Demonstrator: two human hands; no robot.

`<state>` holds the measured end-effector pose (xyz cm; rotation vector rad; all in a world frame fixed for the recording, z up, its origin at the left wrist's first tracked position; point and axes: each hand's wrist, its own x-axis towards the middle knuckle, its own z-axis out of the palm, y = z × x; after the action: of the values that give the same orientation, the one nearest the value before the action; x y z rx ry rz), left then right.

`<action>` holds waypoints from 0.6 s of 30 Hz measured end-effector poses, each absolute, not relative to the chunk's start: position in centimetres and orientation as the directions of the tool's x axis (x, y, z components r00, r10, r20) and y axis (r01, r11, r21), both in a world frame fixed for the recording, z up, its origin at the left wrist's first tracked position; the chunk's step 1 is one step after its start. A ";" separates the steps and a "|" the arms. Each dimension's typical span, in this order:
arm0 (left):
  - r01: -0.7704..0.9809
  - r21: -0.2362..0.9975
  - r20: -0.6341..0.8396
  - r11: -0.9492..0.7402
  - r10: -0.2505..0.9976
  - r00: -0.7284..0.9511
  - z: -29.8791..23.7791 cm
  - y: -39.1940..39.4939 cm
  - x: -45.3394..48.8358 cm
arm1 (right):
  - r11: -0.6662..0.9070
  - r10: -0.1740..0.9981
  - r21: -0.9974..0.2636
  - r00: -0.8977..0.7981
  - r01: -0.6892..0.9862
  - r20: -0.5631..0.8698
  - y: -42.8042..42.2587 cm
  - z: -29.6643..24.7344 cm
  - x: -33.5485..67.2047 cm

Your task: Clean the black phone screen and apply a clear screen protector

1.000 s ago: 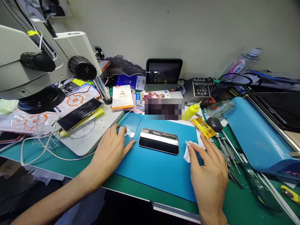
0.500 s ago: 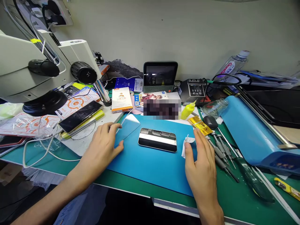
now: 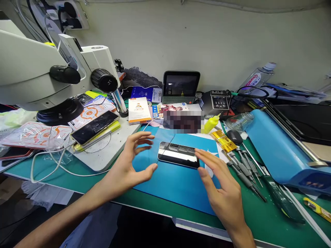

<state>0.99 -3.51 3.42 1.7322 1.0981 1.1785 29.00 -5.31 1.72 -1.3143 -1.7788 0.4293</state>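
Shift: since the earlier frame, the clear sheet (image 3: 163, 137) has come off the mat at the left and is now tilted above the phone's left end; the right hand (image 3: 224, 193) has come in leftward to the phone's right end.
Left hand (image 3: 126, 165): thumb and fingers are set wide apart with the sheet between them, apparently held by its edges rather than across its face.
Right hand's grip: fingers stretched out together, thumb standing away from them, nothing visibly pinched. Whether the fingertips touch the phone's edge cannot be told.
Phone (image 3: 178, 155): lying flat, dark face up with a bright reflection along it, on the blue mat (image 3: 176, 193) between the two hands.
White wipe (image 3: 214, 152): partly hidden by the right hand, just right of the phone; contact with the hand cannot be judged.
Meaning for the work: sheet and phone, apart earlier, now overlap in view, and both hands are gathered at the phone. The sheet looks raised and slanted, so I judge it is not seated on the glass.
Far side: a yellow bottle (image 3: 212, 124) stands beyond the mat, right of the phone.
Right side: screwdrivers (image 3: 244, 172) lie on the green bench beyond the right hand.
Left side: a microscope (image 3: 28, 69) overhangs the boxes.
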 end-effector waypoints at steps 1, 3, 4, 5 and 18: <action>0.137 0.946 0.255 -0.293 0.936 0.244 3.4 -3.7 1.4 | 0.390 0.914 -0.730 -0.141 0.562 0.380 -5.5 2.0 28.8; -0.039 0.981 0.192 -0.189 0.929 0.316 2.9 -4.4 2.5 | 0.322 0.941 -0.826 -0.254 0.463 0.224 -6.0 2.5 28.2; -0.125 0.979 0.195 -0.162 0.919 0.341 2.6 -4.8 3.1 | 0.263 0.945 -0.868 -0.293 0.420 0.145 -6.3 2.7 27.8; -0.206 0.967 0.214 -0.149 0.913 0.347 2.2 -5.3 3.7 | 0.208 0.946 -0.897 -0.314 0.391 0.082 -6.6 2.7 27.5; -0.313 0.932 0.285 -0.181 0.901 0.328 1.1 -6.3 5.8 | 0.143 0.969 -0.927 -0.238 0.346 0.060 -8.4 2.0 27.0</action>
<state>5.78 -6.32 1.07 1.3225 0.6039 1.2090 27.00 -8.40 1.98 -1.2785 -1.7007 1.0949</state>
